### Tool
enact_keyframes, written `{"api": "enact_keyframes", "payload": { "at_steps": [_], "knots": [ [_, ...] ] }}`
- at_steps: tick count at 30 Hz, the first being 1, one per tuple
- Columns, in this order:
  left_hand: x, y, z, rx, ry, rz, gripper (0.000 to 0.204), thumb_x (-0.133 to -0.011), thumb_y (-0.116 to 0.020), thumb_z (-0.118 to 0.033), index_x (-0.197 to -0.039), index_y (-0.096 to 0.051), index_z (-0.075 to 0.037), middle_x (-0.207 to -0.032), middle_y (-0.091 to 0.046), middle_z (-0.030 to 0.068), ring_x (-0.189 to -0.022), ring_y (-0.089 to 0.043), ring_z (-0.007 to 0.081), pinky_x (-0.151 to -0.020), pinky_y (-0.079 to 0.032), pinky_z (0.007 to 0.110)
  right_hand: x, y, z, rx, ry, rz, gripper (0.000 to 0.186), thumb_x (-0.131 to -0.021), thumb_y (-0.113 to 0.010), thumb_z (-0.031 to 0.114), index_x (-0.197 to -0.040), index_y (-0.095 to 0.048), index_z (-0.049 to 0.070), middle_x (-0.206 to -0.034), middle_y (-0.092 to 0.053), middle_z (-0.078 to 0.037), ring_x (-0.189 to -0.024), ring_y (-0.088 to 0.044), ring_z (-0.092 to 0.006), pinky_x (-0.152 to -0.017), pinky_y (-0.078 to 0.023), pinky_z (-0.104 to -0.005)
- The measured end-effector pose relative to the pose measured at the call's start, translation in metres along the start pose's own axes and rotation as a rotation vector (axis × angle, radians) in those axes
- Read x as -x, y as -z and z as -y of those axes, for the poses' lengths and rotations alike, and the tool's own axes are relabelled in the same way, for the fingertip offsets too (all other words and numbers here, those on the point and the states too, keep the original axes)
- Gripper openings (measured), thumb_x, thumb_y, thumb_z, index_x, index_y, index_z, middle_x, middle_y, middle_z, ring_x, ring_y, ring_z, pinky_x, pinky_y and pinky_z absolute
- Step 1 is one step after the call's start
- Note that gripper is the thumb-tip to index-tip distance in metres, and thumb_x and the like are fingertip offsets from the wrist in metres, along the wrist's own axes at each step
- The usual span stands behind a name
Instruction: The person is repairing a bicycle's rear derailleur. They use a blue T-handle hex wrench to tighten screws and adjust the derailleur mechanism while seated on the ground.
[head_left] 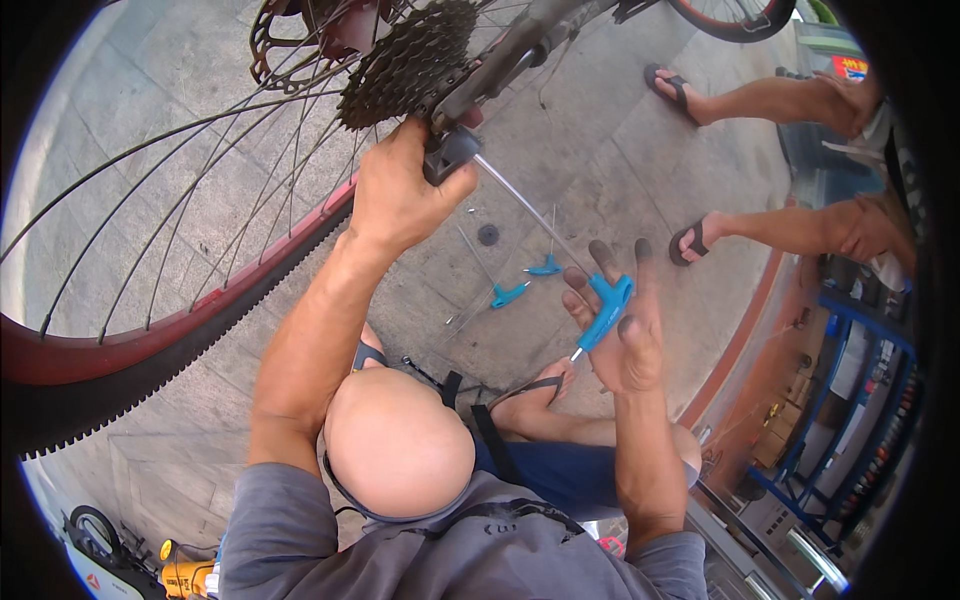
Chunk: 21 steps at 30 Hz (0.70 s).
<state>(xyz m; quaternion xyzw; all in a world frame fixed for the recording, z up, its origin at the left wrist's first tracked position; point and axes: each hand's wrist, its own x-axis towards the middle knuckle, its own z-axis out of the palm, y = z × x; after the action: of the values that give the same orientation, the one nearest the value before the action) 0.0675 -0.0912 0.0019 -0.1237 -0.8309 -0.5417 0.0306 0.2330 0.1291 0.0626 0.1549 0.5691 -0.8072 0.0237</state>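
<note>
Our left grip closes around the rear derailleur beside the cassette; our right grip is spread wide, with the blue T-handle hex key against its fingers, shaft reaching the derailleur, over the floor inside its right edge. We seem to be adjusting the derailleur; the next move calls for wrapping the handle firmly.

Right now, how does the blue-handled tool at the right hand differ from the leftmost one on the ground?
The raised tool points toward the bicycle part in the left hand; the ground tool lies untouched. The raised tool looks larger, the ground tool smaller. Both have blue handles and metal shafts.
</note>
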Motion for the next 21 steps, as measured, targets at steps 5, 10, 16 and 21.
{"api": "enact_keyframes", "payload": {
  "at_steps": [5,10,16,21],
  "knots": [
    [0.000,0.002,0.002,-0.036,0.033,0.033,0.034,-0.071,-0.073,-0.022,-0.091,-0.061,0.002,-0.079,-0.067,0.0200,-0.071,-0.068,0.0361,-0.067,-0.053,0.041,-0.008,-0.004,-0.008,-0.584,-0.373,-0.067,0.039,-0.099,-0.056,0.040,-0.129,-0.056,0.014,-0.077,-0.056,-0.003,-0.049,-0.049,-0.0068,-0.043,-0.041,-0.0211],
    [-0.003,0.002,0.000,0.083,-0.098,-0.032,0.037,-0.072,-0.074,-0.024,-0.090,-0.063,0.006,-0.074,-0.065,0.0190,-0.065,-0.064,0.0286,-0.064,-0.051,0.036,-0.009,-0.002,-0.014,-0.366,-0.255,-0.045,0.022,-0.101,-0.056,0.033,-0.111,-0.061,0.014,-0.061,-0.041,0.002,-0.040,-0.033,-0.0043,-0.036,-0.029,-0.0213],
    [-0.003,0.004,0.005,0.062,-0.111,-0.032,0.035,-0.071,-0.071,-0.020,-0.093,-0.064,0.005,-0.075,-0.065,0.0183,-0.064,-0.063,0.0279,-0.063,-0.051,0.036,-0.012,0.005,-0.017,0.062,0.018,0.037,0.022,-0.100,-0.057,0.032,-0.112,-0.055,0.014,-0.063,-0.042,-0.002,-0.040,-0.033,-0.0080,-0.037,-0.031,-0.0239],
    [0.001,0.001,0.002,0.095,-0.008,0.014,0.035,-0.070,-0.072,-0.021,-0.094,-0.064,0.004,-0.075,-0.065,0.0180,-0.065,-0.063,0.0285,-0.064,-0.050,0.036,-0.016,0.030,-0.020,0.904,0.632,0.202,0.031,-0.096,-0.063,0.015,-0.120,-0.049,0.002,-0.075,-0.057,-0.010,-0.055,-0.056,-0.0145,-0.049,-0.046,-0.0290]
  ]
}}
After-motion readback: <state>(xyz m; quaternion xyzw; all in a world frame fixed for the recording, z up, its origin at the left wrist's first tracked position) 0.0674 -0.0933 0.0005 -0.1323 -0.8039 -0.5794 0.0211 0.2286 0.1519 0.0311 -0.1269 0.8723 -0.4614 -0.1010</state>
